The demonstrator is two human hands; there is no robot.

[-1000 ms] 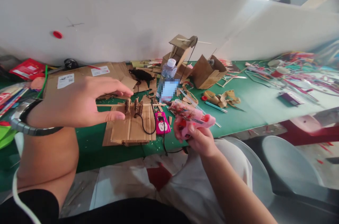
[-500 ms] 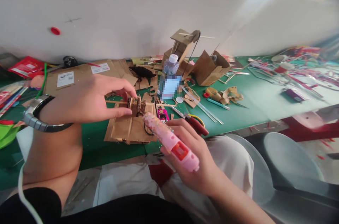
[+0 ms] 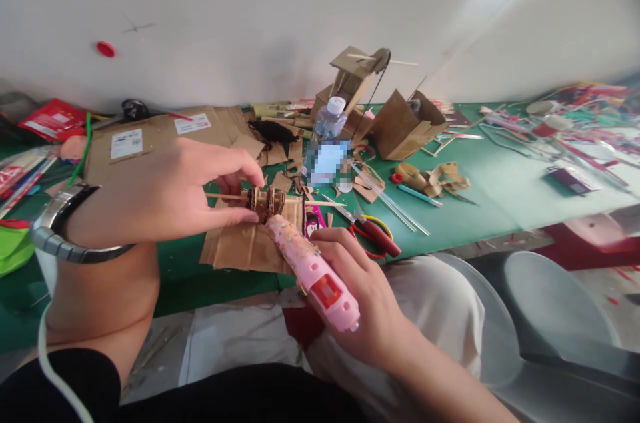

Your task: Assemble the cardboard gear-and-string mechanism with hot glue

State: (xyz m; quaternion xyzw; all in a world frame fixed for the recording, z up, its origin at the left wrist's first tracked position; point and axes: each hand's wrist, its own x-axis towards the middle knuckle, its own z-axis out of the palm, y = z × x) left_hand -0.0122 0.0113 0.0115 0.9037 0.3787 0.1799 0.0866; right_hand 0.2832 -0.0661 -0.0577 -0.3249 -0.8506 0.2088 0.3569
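Note:
A pink glue gun (image 3: pixel 300 251) sits in my right hand (image 3: pixel 363 286), whose fingers wrap round it from the right. Its nozzle end points at small corrugated cardboard discs (image 3: pixel 271 199) threaded on a thin wooden stick (image 3: pixel 327 203). My left hand (image 3: pixel 185 191) pinches the leftmost disc (image 3: pixel 253 198) between thumb and fingers. Underneath lies a folded brown cardboard piece (image 3: pixel 233 248) at the table's near edge. The nozzle tip is partly hidden, so I cannot tell whether it touches the discs.
Red-handled scissors (image 3: pixel 375 235) lie right of the cardboard. Behind stand a plastic bottle (image 3: pixel 330 120), a phone (image 3: pixel 327 162) with a blurred screen, and a cardboard structure (image 3: pixel 353 70). Cardboard scraps and clear glue sticks (image 3: pixel 393 202) litter the green table (image 3: pixel 465 226). Grey stools (image 3: pixel 557 306) stand at right.
The glue gun has shifted left, its nozzle end closer to the cardboard discs. My left hand keeps its pinch on the disc. The whole view has moved slightly.

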